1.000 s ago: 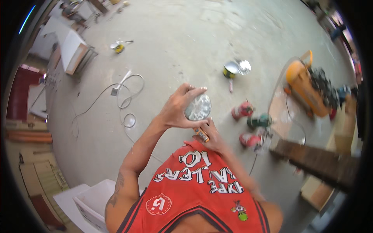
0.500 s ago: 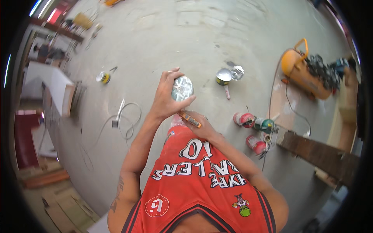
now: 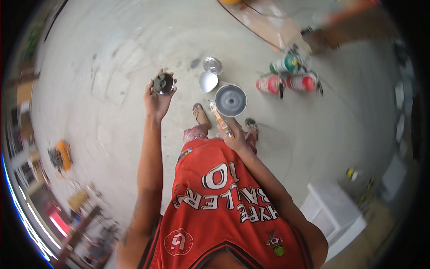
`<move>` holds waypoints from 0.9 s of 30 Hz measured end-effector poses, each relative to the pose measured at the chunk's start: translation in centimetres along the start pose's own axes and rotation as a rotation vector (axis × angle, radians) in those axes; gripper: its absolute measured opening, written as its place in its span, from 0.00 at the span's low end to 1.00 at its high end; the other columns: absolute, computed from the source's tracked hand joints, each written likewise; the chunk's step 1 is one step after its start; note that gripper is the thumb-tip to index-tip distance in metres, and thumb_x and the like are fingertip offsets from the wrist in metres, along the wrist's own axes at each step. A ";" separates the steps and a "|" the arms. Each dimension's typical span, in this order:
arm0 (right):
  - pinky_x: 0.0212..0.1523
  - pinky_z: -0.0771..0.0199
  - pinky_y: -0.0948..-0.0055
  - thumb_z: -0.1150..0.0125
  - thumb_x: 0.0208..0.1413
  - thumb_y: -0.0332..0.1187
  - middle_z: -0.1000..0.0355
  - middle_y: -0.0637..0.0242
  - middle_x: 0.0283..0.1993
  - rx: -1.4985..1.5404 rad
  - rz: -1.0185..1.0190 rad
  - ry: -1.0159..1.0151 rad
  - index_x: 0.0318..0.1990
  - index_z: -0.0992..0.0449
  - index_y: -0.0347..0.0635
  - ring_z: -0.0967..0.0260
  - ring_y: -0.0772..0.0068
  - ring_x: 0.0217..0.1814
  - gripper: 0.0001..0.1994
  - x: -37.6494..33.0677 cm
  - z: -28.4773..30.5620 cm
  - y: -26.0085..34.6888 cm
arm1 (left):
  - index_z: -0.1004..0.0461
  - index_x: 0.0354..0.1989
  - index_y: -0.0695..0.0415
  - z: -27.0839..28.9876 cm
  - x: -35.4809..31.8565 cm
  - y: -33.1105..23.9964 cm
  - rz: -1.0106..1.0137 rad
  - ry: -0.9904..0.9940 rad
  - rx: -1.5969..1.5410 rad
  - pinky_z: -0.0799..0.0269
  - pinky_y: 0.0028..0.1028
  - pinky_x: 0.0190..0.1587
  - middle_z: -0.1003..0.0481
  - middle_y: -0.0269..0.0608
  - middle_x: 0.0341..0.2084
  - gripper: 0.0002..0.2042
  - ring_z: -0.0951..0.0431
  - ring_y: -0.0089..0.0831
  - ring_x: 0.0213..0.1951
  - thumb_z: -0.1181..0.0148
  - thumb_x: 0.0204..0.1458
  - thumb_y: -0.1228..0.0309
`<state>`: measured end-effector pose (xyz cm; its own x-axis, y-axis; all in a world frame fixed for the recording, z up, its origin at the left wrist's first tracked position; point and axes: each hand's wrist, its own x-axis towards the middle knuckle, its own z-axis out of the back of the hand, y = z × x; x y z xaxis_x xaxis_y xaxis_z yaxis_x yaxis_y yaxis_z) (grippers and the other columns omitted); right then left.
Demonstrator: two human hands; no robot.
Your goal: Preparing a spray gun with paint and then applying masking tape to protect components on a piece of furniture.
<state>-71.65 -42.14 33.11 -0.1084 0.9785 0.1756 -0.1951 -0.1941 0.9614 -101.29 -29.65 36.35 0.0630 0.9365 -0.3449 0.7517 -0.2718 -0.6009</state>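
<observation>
My left hand [image 3: 157, 104] is stretched out over the floor, its fingers wrapped round a small round container [image 3: 163, 84] with a dark, shiny inside. In front of my body, my right hand [image 3: 235, 134] grips an orange utility knife [image 3: 222, 122] that points away from me. Against the fingers of that same hand is a round grey disc-like piece [image 3: 231, 101] with a pale rim and ringed surface. It appears to be held there too, though the fingers behind it are mostly hidden. The two hands are well apart.
On the floor ahead stand an open can with a white inside [image 3: 208, 82] and a crumpled silver piece [image 3: 212, 66]. Red fire extinguishers [image 3: 301, 83] and a green one [image 3: 283, 65] are at the right. A white box [image 3: 329, 213] lies at lower right.
My view has turned. My left hand has moved away from the right, and a dark-insided container shows in it. The grey disc-like piece now shows at my right hand, which keeps the knife.
</observation>
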 end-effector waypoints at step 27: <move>0.53 0.28 0.65 0.41 0.63 0.27 0.24 0.62 0.46 0.056 -1.087 -0.695 0.53 0.24 0.36 0.26 0.65 0.49 0.13 -24.0 -28.6 -27.7 | 0.26 0.57 0.64 42.0 44.1 35.4 0.256 1.008 1.807 0.25 0.42 0.53 0.18 0.57 0.40 0.32 0.18 0.48 0.46 0.32 0.55 0.48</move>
<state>-91.51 -62.21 -3.76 0.6100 0.4658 -0.6411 0.1799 0.7065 0.6844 -99.45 -7.27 -30.42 0.7622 0.4479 -0.4674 -0.6283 0.3380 -0.7007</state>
